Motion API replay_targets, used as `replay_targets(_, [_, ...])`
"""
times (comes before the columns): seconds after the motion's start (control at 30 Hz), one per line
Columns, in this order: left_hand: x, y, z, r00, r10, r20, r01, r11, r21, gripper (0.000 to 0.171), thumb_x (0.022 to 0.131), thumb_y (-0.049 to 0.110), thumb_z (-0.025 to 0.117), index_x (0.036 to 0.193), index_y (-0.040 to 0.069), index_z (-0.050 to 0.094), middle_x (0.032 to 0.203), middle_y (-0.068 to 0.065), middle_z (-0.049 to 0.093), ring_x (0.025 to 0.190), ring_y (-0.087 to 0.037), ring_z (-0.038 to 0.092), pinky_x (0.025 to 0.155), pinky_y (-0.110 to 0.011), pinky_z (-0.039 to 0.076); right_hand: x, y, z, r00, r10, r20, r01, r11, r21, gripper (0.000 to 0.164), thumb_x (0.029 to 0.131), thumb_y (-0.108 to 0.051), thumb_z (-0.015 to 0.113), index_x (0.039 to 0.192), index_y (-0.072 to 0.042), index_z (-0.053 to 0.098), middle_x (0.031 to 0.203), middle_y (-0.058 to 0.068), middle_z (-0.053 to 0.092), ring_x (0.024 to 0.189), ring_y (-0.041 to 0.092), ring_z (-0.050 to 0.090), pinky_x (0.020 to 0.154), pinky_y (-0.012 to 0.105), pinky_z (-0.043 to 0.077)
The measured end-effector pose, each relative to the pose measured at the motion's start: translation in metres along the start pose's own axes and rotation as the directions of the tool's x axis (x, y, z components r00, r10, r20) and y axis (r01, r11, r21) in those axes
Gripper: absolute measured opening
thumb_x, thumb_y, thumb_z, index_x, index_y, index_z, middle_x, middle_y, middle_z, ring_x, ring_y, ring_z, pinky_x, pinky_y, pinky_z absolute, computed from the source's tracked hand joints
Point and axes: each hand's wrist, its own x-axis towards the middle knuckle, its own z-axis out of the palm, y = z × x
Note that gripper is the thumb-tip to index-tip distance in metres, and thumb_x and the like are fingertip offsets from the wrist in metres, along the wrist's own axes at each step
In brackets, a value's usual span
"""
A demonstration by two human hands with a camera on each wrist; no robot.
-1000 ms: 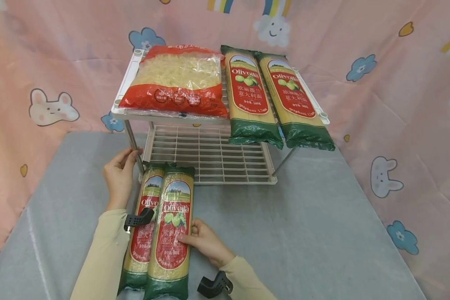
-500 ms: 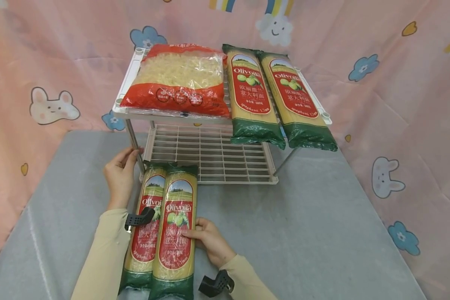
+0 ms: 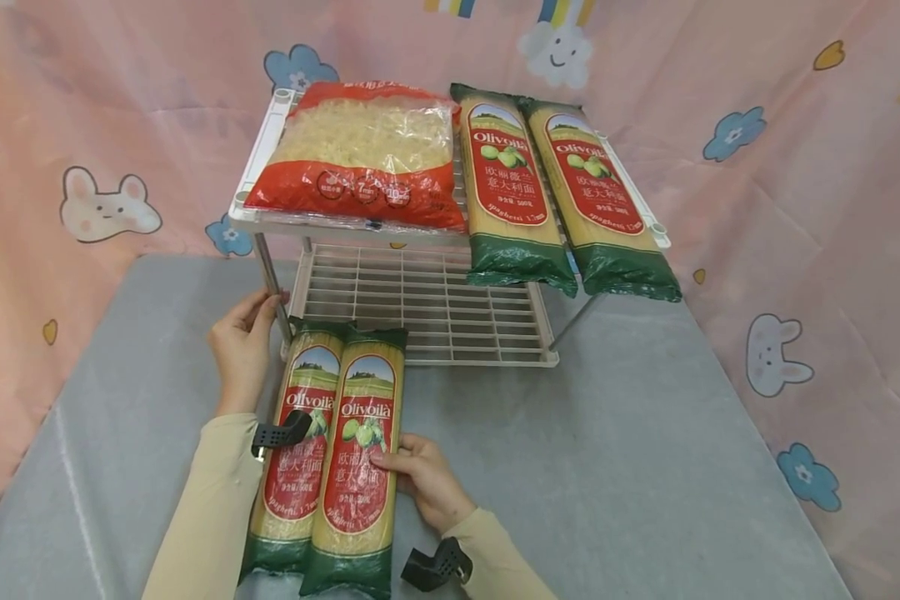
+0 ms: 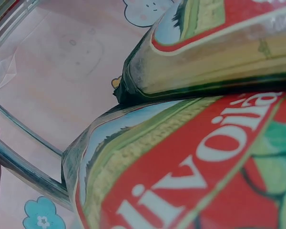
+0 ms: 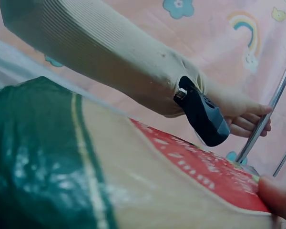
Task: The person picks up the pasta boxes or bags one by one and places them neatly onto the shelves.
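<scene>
My left hand [image 3: 242, 346] grips the front left metal post [image 3: 267, 267] of a white two-tier rack; the right wrist view shows its fingers curled round that post. Below the rack's front left corner, two spaghetti packs lie side by side, a left spaghetti pack [image 3: 300, 487] and a right spaghetti pack [image 3: 357, 496]. With thumb on top, my right hand [image 3: 429, 479] holds the right pack by its right edge; its other fingers are partly hidden. Both packs have green ends and red labels. In the left wrist view, the packs [image 4: 181, 157] touch, one overlapping the other.
On the rack's upper shelf [image 3: 258, 167] lie a red bag of pasta [image 3: 367, 158] and two more spaghetti packs [image 3: 513, 183], whose green ends overhang the front. The lower shelf [image 3: 450, 325] is a bare grid. A grey cloth [image 3: 607, 467] covers the table; a pink curtain hangs behind.
My right hand and the right spaghetti pack have shifted slightly to the right, uncovering more of the left pack's label. My left hand keeps its hold on the post.
</scene>
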Motion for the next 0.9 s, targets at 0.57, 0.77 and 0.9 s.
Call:
replay_targets(0.57, [-0.001, 0.0, -0.001, 1.0, -0.02, 0.002, 0.02, 1.0, -0.003, 0.027, 0.093, 0.018, 0.061, 0.111, 0.0, 0.068, 0.103, -0.012, 0.07, 0.088, 0.005, 0.062, 0.086, -0.022, 0.05, -0.001, -0.005, -0.002, 0.999, -0.032, -0.043, 0.031, 0.999, -0.04, 0.038, 0.08, -0.001, 0.065, 0.114, 0.014, 0.057, 0.102, 0.021, 0.068, 0.081, 0.017, 0.068, 0.075, 0.03, 0.055])
replay_targets(0.77, [-0.002, 0.001, -0.002, 1.0, -0.027, 0.003, 0.027, 0.999, 0.018, 0.025, 0.093, 0.018, 0.061, 0.112, 0.003, 0.069, 0.104, -0.015, 0.069, 0.087, 0.006, 0.062, 0.086, -0.022, 0.05, -0.001, -0.01, -0.009, 0.999, -0.048, -0.023, 0.046, 0.995, -0.084, 0.039, 0.079, -0.001, 0.065, 0.113, 0.015, 0.056, 0.098, 0.019, 0.069, 0.075, 0.014, 0.068, 0.071, 0.027, 0.055])
replay_targets(0.9, [-0.001, 0.001, 0.0, 1.0, -0.016, 0.005, 0.016, 1.0, 0.015, 0.026, 0.094, 0.018, 0.06, 0.111, 0.001, 0.069, 0.104, -0.015, 0.069, 0.087, 0.006, 0.062, 0.085, -0.021, 0.05, -0.001, -0.015, -0.013, 0.998, -0.052, -0.018, 0.05, 0.994, -0.094, 0.038, 0.081, -0.002, 0.064, 0.113, 0.015, 0.055, 0.094, 0.017, 0.07, 0.073, 0.012, 0.067, 0.069, 0.026, 0.055])
